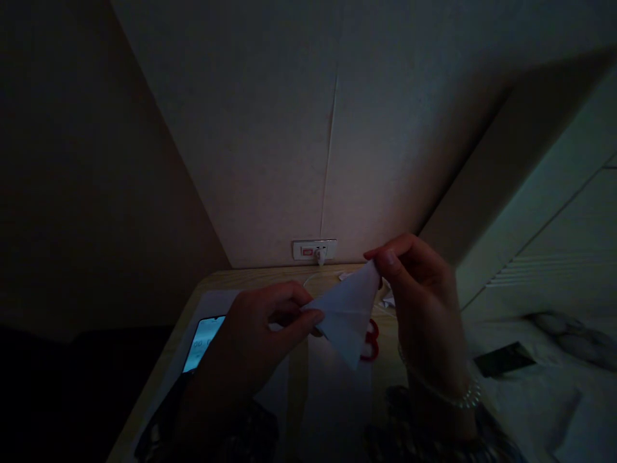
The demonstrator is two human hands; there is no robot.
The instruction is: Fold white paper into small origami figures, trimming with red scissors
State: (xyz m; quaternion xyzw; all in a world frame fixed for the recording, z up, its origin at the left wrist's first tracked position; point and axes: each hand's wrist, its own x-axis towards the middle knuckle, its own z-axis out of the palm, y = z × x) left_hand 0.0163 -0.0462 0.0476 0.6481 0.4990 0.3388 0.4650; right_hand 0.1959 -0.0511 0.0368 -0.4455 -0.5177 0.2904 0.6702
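I hold a folded white paper triangle up over a wooden table in dim light. My left hand pinches the paper's left corner between thumb and fingers. My right hand pinches its upper right corner, and a beaded bracelet circles that wrist. The paper's lower point hangs down towards a red shape lying on the table.
A lit phone lies on the table at the left, partly behind my left hand. A wall socket with a plug and thin cable sits at the table's far edge. White paper sheets cover the table. A dark flat object lies on bedding at right.
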